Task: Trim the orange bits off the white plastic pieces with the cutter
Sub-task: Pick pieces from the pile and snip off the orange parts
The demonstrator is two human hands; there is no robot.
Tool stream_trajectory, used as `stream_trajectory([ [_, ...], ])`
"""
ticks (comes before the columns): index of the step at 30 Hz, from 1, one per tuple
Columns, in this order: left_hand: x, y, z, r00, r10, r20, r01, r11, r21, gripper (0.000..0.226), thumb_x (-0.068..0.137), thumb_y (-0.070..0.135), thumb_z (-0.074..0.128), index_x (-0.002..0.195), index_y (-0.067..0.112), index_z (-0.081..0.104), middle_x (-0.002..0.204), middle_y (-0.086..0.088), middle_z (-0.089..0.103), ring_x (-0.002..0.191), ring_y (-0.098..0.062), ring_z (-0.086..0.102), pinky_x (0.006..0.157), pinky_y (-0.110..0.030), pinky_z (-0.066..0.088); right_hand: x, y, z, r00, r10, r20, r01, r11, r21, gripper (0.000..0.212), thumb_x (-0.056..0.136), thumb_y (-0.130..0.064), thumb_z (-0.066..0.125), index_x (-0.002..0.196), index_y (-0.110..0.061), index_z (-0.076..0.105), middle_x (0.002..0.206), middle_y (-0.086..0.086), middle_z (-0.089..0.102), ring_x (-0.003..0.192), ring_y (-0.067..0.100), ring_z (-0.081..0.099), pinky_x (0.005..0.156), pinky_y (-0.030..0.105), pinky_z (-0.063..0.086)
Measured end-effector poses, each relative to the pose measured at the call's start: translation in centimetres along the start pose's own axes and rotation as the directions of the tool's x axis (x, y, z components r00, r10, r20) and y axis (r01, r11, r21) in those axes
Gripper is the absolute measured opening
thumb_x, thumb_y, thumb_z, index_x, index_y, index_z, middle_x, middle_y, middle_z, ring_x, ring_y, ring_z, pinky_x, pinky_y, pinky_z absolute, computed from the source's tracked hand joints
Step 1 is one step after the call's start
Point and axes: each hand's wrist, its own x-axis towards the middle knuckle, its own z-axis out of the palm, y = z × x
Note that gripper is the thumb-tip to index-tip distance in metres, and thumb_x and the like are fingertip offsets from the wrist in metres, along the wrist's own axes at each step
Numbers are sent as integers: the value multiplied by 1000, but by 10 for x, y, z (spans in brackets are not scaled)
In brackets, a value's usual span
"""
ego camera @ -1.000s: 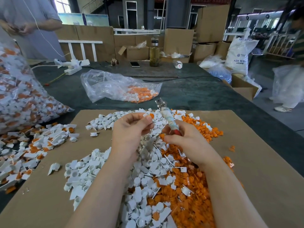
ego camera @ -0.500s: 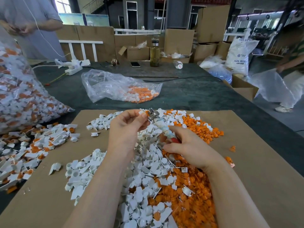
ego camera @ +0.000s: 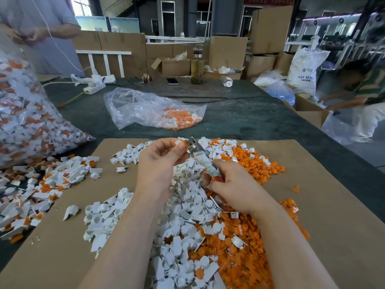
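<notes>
My left hand (ego camera: pixel 160 161) pinches a small white plastic piece (ego camera: pixel 179 142) with an orange bit on it, held up above the heap. My right hand (ego camera: pixel 233 184) grips the cutter (ego camera: pixel 203 161) by its tape-wrapped handles. The metal jaws (ego camera: pixel 192 146) sit right against the orange bit at my left fingertips. Under both hands lies a heap of trimmed white pieces (ego camera: pixel 183 215) and a heap of orange bits (ego camera: pixel 245 247) on a brown cardboard sheet (ego camera: pixel 333 205).
A pile of white pieces with orange bits still attached (ego camera: pixel 41 184) lies left, beside a big full plastic bag (ego camera: pixel 27 122). A clear bag of orange bits (ego camera: pixel 154 110) lies behind. A bottle (ego camera: pixel 196 66), a phone (ego camera: pixel 172 81), boxes and two people stand further off.
My left hand lifted the white piece up and away from me. The cutter tilted left and its jaws came onto the orange bit. A person at the right bent toward a box.
</notes>
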Motion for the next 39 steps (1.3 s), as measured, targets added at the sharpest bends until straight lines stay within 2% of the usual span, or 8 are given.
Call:
stream_trajectory([
  [9, 14, 13, -33, 905, -357, -230, 282, 910, -304, 13, 90, 9, 65, 102, 4, 67, 87, -7, 78, 80, -14, 76, 66, -21, 60, 2, 8, -2, 980, -18, -196, -28, 973, -230, 7, 86, -25, 60, 82, -24, 54, 71, -8, 57, 61, 10, 52, 52, 26, 34],
  [14, 28, 22, -82, 728, -500, -469, 178, 798, -576, 23, 101, 14, 54, 120, 6, 63, 95, -8, 75, 78, -9, 75, 70, -21, 61, 3, 18, -9, 935, 54, -350, -147, 959, -243, 11, 86, -27, 57, 77, -26, 51, 68, -8, 57, 60, 10, 52, 50, 25, 32],
  [17, 31, 22, -98, 698, -516, -497, 76, 743, -664, 33, 106, 12, 40, 135, 3, 52, 105, -7, 69, 86, -11, 72, 64, -20, 60, 3, 24, -11, 915, 114, -387, -221, 945, -243, 12, 85, -25, 56, 75, -27, 49, 68, -7, 57, 61, 11, 53, 49, 25, 32],
  [21, 36, 20, -112, 699, -481, -530, 43, 767, -640, 35, 105, 9, 42, 139, 6, 51, 115, -3, 69, 100, -9, 70, 83, -22, 58, 4, 27, -12, 893, 139, -428, -265, 931, -250, 17, 84, -23, 58, 72, -26, 48, 65, -7, 55, 56, 11, 51, 46, 24, 31],
  [25, 39, 17, -112, 722, -410, -557, 182, 890, -419, 36, 102, 8, 51, 138, 9, 52, 128, 6, 60, 115, -13, 62, 79, -16, 55, 6, 29, -12, 882, 157, -444, -297, 917, -267, 19, 85, -23, 58, 70, -26, 47, 64, -6, 53, 54, 10, 49, 45, 22, 29],
  [28, 36, 8, -106, 782, -163, -601, 260, 962, 79, 31, 96, 16, 62, 126, 25, 65, 106, 1, 68, 83, -16, 64, 73, -36, 55, 6, 30, -12, 878, 183, -443, -322, 910, -263, 18, 86, -24, 58, 71, -24, 48, 63, -5, 54, 54, 10, 50, 44, 21, 30],
  [34, 36, -9, -98, 871, 26, -490, 339, 692, 638, 32, 99, 20, 54, 129, 25, 64, 136, -13, 57, 112, -33, 58, 92, -45, 51, 6, 30, -11, 881, 206, -426, -345, 895, -282, 18, 86, -26, 57, 71, -25, 47, 65, -5, 55, 55, 10, 51, 44, 22, 30],
  [39, 30, -10, -97, 917, 75, -391, 308, 487, 817, 23, 92, 5, 60, 105, 20, 71, 103, -9, 68, 70, -20, 58, 59, -29, 43, 5, 30, -9, 875, 226, -428, -373, 878, -299, 22, 86, -25, 57, 68, -23, 45, 63, -5, 52, 53, 10, 47, 45, 22, 28],
])
